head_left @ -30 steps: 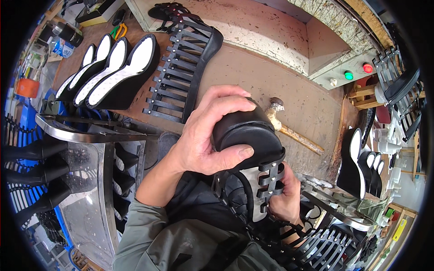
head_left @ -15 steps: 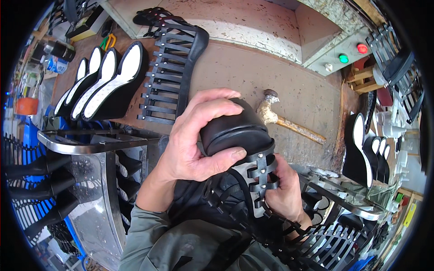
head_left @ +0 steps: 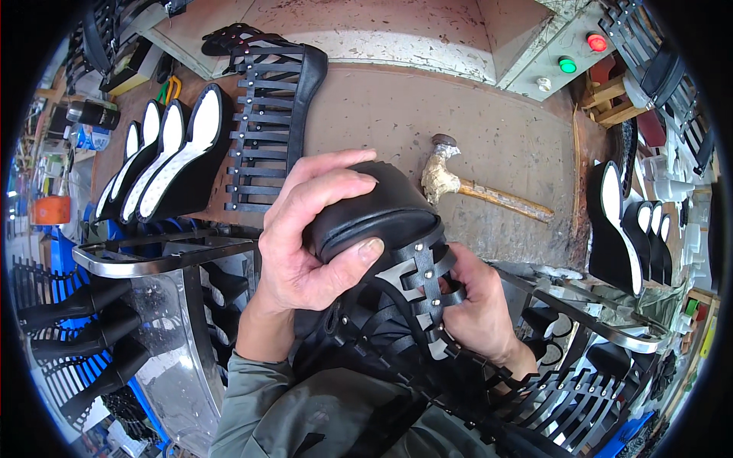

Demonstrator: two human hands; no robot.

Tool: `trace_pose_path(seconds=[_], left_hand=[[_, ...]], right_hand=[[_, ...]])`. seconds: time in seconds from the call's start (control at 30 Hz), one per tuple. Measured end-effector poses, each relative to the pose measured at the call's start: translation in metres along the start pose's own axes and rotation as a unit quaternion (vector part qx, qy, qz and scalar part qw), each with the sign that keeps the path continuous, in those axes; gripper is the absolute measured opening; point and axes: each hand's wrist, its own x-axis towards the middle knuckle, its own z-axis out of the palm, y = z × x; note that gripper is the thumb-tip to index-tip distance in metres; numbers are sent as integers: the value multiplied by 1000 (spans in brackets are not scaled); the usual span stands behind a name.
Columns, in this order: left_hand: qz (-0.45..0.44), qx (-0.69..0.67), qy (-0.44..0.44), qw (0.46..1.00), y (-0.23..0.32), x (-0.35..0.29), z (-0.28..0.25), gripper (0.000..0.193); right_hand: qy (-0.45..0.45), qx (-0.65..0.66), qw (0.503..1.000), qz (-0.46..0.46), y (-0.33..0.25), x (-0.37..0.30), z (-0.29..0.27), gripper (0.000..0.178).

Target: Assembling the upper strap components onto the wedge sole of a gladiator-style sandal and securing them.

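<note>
Over my lap I hold a black strappy gladiator sandal [head_left: 378, 214] between both hands. My left hand [head_left: 290, 248] wraps round its smooth, rounded black end, with the thumb pressed on the near side and the fingers over the far side. My right hand [head_left: 482, 305] is closed on the studded straps below that end; some of its fingertips are hidden behind them. The long riveted shaft straps [head_left: 565, 401] hang down past my right forearm. Beyond the sandal, a hammer [head_left: 500, 200] with a wooden handle and a crusted head lies on the bench, touched by neither hand.
Wedge soles [head_left: 187, 164] with white tops stand at the bench's left, beside another strappy black upper [head_left: 267, 122]. More wedge soles [head_left: 615, 229] stand at the right. Metal-framed racks [head_left: 164, 259] flank me. Red and green buttons [head_left: 567, 64] sit on the cabinet at the back right.
The view has shifted a little, so the bench and its things appear farther left. My hands and the sandal also appear slightly farther left, with the same grip.
</note>
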Motion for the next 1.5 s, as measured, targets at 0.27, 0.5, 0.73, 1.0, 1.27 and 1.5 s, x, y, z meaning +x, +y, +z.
trace_pose_path(seconds=[0.27,0.5,0.73,1.0,1.27,1.5], left_hand=[[-20,-26,-91,995,-6,4,-8,72],[6,-63,-82,995,-8,1,-10,71],[5,-78,-12,997,5,-4,-8,54],[-40,81,-23,996,28,-8,-1,55],[-70,89,20,993,36,-12,10,52],[-38,98,12,994,38,-12,8,51]], right_hand=[[3,83,996,43,-3,0,-4,39],[-4,13,1000,-2,5,0,-5,44],[34,36,999,-6,2,-13,13,39],[27,-56,998,-31,15,-18,16,49],[-12,-76,997,-3,8,-22,13,61],[-25,-88,996,-2,9,-24,12,64]])
